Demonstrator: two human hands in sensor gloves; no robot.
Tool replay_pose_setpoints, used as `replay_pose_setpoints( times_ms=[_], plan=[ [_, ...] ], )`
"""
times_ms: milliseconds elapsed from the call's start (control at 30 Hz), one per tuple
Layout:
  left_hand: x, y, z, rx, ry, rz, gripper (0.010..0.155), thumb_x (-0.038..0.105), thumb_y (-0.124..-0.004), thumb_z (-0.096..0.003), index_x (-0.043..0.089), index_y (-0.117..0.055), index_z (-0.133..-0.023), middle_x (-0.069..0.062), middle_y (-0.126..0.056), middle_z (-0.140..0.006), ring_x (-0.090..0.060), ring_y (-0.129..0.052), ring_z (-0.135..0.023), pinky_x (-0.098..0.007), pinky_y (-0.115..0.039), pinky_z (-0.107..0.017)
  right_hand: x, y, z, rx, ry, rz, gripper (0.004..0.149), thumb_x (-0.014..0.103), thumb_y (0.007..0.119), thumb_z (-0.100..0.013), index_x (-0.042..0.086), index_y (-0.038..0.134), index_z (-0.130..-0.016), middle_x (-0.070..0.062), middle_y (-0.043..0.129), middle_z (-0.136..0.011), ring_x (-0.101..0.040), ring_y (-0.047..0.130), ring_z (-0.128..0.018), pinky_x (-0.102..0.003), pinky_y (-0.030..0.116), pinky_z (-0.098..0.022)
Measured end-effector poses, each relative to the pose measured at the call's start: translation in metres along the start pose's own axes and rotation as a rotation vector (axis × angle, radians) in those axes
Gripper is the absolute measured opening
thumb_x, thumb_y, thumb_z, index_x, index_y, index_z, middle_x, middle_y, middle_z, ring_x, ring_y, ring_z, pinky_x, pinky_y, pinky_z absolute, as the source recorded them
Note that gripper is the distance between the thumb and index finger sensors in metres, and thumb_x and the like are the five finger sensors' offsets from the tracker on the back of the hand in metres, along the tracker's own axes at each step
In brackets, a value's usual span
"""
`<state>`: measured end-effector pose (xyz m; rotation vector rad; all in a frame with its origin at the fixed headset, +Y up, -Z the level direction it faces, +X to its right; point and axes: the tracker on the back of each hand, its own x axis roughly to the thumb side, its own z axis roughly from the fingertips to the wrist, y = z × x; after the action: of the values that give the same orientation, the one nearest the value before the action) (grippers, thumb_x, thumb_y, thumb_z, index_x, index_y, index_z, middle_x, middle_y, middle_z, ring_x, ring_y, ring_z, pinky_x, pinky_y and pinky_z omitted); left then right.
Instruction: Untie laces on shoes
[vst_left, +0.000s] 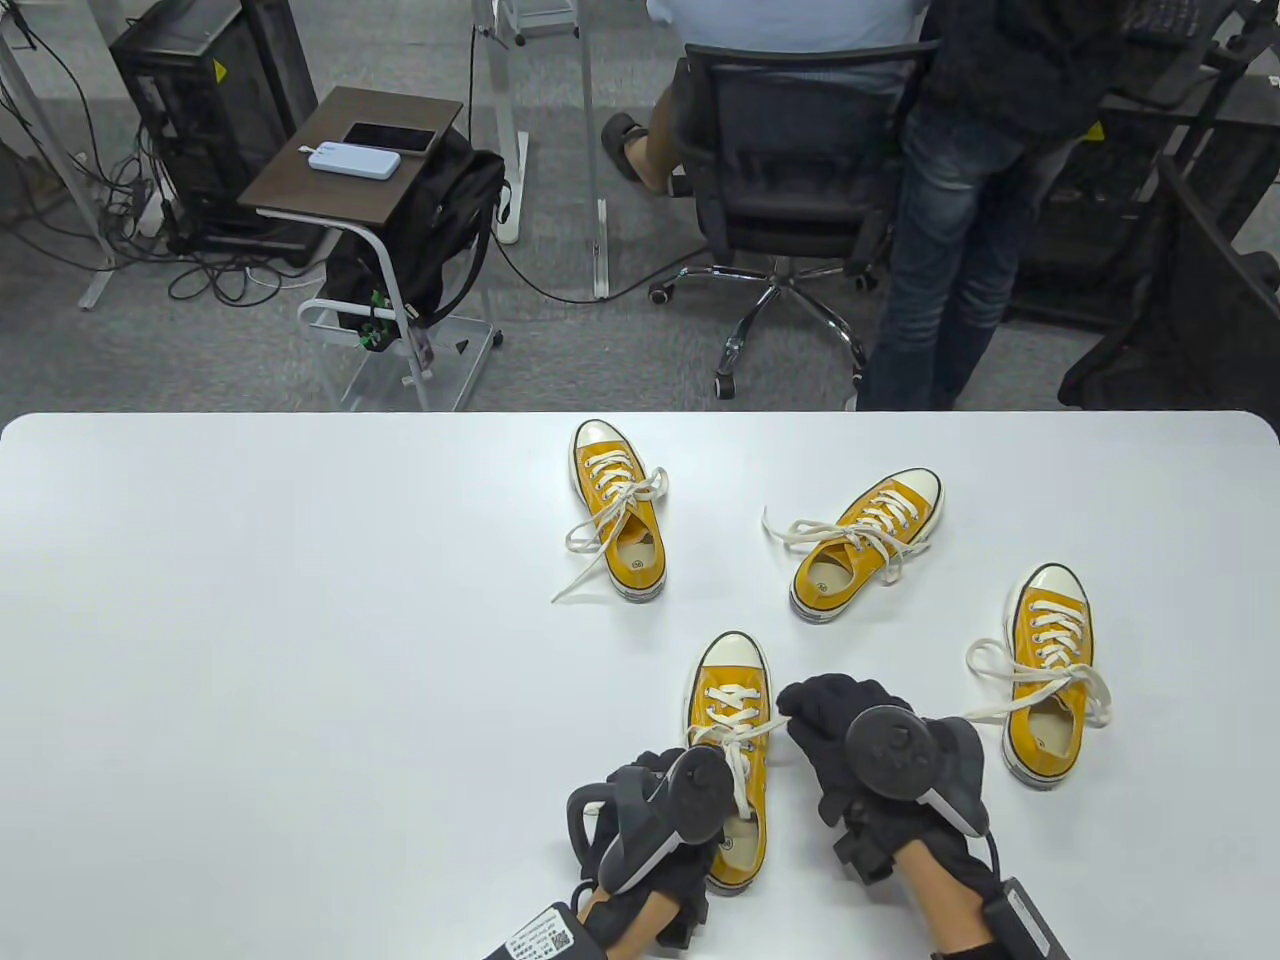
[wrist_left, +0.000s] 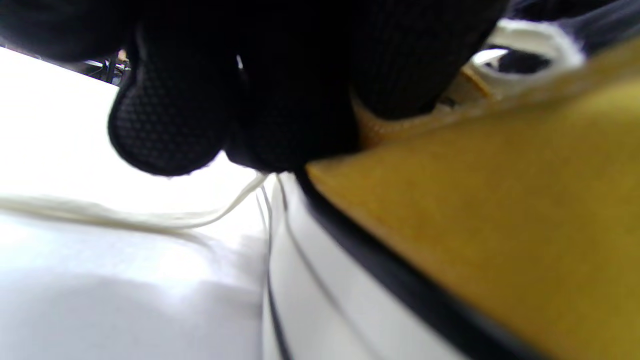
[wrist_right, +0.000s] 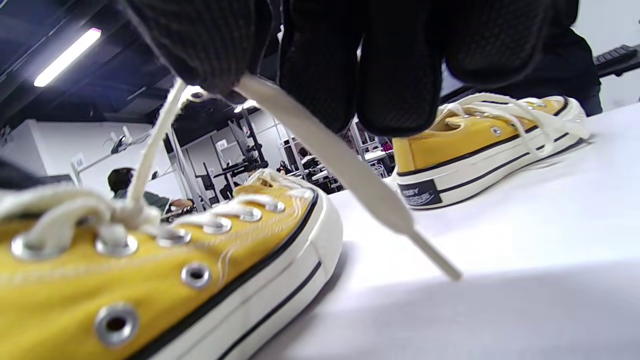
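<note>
While my left hand rested against the heel end of the nearest shoe, close to the tabletop's near edge and a little right of its middle, my right hand worked at that shoe's lace. From the left wrist view my gloved fingers were curled down against the yellow canvas just above the white sole band, touching the shoe at its collar; I could not tell whether they truly gripped it or only pressed on it. A thin pale strand of lace trailed away over the white surface under them.

My right fingers were closed together on the lace end, pinching it above the shoe's eyelets. One part of the lace ran from the pinch down to the knot over the tongue, and the free tail slanted down to the tabletop, its tip touching the surface just beside the toe cap.

Three more yellow shoes stood farther off. One sat toward the far edge near the middle, its laces spilling loose to the left. Another lay to its right, angled with its toe toward the far right corner. The last stood nearest the right edge, its laces in loops, one strand reaching toward my right hand.
</note>
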<state>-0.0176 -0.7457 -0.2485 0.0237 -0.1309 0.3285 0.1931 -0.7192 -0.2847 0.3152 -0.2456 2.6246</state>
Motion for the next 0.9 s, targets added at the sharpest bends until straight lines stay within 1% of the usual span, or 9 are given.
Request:
replay_pose_setpoints(
  times_ms=[100, 233, 367, 500, 600, 800, 900],
  plan=[
    [0.0, 0.001, 0.0, -0.008, 0.009, -0.002, 0.039, 0.047, -0.08, -0.0465, 0.028, -0.097, -0.077, 0.0, -0.108, -0.059, -0.028, -0.107, -0.046, -0.044, -0.088, -0.029, -0.008, -0.01, 0.0, -0.039, 0.025, -0.059, 0.035, 0.036, 0.079, -0.044, 0.035, 0.077, -0.079, -0.013, 0.087, -0.087, -0.041, 0.09, -0.071, -0.063, 0.07, -0.058],
    [0.001, 0.001, -0.001, -0.023, 0.026, 0.005, 0.039, 0.046, -0.08, -0.0465, 0.028, -0.097, -0.077, 0.0, -0.107, -0.059, -0.029, -0.107, -0.047, -0.044, -0.087, -0.03, -0.016, -0.019, 0.0, -0.051, 0.046, -0.097, 0.035, 0.036, 0.079, -0.044, 0.036, 0.077, -0.079, -0.013, 0.086, -0.088, -0.041, 0.089, -0.071, -0.064, 0.069, -0.058],
    [-0.001, 0.002, -0.004, -0.055, 0.053, 0.028, 0.039, 0.046, -0.08, -0.0465, 0.028, -0.096, -0.078, 0.0, -0.107, -0.06, -0.029, -0.106, -0.048, -0.044, -0.087, -0.031, -0.029, -0.031, 0.001, -0.104, 0.088, -0.177, 0.035, 0.035, 0.079, -0.044, 0.036, 0.077, -0.079, -0.014, 0.086, -0.088, -0.041, 0.089, -0.071, -0.064, 0.069, -0.058],
    [-0.004, 0.002, -0.005, -0.065, 0.06, 0.047, 0.039, 0.046, -0.08, -0.0464, 0.029, -0.096, -0.078, 0.0, -0.107, -0.061, -0.029, -0.106, -0.048, -0.044, -0.087, -0.031, -0.042, -0.045, 0.002, -0.157, 0.136, -0.243, 0.035, 0.036, 0.078, -0.045, 0.036, 0.076, -0.08, -0.014, 0.084, -0.09, -0.042, 0.088, -0.072, -0.064, 0.068, -0.058],
    [-0.006, 0.001, -0.005, -0.058, 0.067, 0.072, 0.039, 0.046, -0.08, -0.0461, 0.029, -0.096, -0.078, 0.0, -0.107, -0.061, -0.029, -0.106, -0.048, -0.044, -0.087, -0.031, -0.052, -0.051, 0.004, -0.184, 0.166, -0.288, 0.035, 0.035, 0.078, -0.045, 0.036, 0.076, -0.08, -0.015, 0.084, -0.09, -0.042, 0.088, -0.072, -0.064, 0.068, -0.058],
    [-0.011, 0.001, -0.006, -0.078, 0.095, 0.129, 0.039, 0.046, -0.08, -0.0458, 0.029, -0.096, -0.077, 0.0, -0.107, -0.061, -0.029, -0.106, -0.049, -0.044, -0.087, -0.031, -0.067, -0.057, 0.007, -0.205, 0.216, -0.385, 0.035, 0.035, 0.077, -0.045, 0.036, 0.075, -0.081, -0.015, 0.082, -0.091, -0.043, 0.087, -0.072, -0.065, 0.067, -0.059],
    [-0.012, 0.001, -0.006, -0.088, 0.1, 0.143, 0.039, 0.046, -0.08, -0.0458, 0.029, -0.096, -0.078, 0.0, -0.106, -0.062, -0.029, -0.106, -0.049, -0.044, -0.087, -0.031, -0.073, -0.062, 0.008, -0.238, 0.234, -0.415, 0.035, 0.035, 0.077, -0.046, 0.036, 0.075, -0.081, -0.015, 0.082, -0.091, -0.043, 0.087, -0.072, -0.065, 0.067, -0.058]
  ],
)
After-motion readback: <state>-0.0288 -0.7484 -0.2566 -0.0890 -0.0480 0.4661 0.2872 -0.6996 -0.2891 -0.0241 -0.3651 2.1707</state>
